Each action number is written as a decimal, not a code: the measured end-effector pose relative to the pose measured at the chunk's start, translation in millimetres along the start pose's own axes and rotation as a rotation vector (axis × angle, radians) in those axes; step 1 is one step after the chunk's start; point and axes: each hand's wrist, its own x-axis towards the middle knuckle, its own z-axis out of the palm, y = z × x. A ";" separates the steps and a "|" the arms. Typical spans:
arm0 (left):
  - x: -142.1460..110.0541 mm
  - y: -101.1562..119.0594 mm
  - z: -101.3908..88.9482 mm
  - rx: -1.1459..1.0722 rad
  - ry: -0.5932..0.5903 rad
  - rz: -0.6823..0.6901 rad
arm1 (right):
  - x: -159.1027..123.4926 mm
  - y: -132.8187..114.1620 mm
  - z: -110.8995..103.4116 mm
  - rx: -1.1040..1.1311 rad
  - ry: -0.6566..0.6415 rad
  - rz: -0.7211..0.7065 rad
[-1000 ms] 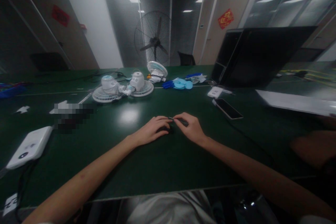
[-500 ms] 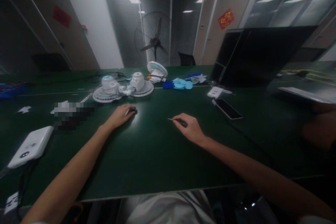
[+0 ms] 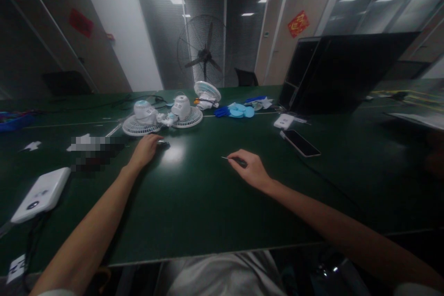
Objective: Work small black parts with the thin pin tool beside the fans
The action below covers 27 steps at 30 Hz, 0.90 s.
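My left hand [image 3: 144, 149] rests on the table just in front of the white fans. Its fingers are closed over a small dark object with a silvery part [image 3: 163, 144], too small and dim to name. In the middle of the table, my right hand [image 3: 252, 168] pinches a small screwdriver [image 3: 240, 162]. Its thin metal shaft points left, and most of the dark handle is hidden in the palm. Two white fans [image 3: 142, 125] lie face down beyond my left hand, and another white fan [image 3: 207, 93] leans farther back.
Blue gloves and light blue discs [image 3: 239, 110] lie behind the hands. A phone [image 3: 300, 143] and a white box [image 3: 284, 121] are at right, before a large black monitor [image 3: 350, 74]. At left lies a white device [image 3: 41, 194] with a cable. The green table [image 3: 194, 212] ends near my lap.
My left hand has slid left, toward the nearest fan, and the small dark object has moved with it. My right hand keeps its place with the screwdriver. The arm at far right has drawn back.
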 end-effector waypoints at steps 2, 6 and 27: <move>1.2 -2.3 2.5 -0.013 -0.018 0.001 | 0.0 -0.2 -0.2 -0.002 0.000 0.001; 2.3 -3.4 3.5 -0.029 -0.047 0.005 | -0.3 0.2 0.0 -0.004 -0.004 -0.001; 2.3 17.5 -7.1 -0.262 0.075 -0.178 | -0.1 1.9 0.9 -0.012 -0.019 0.000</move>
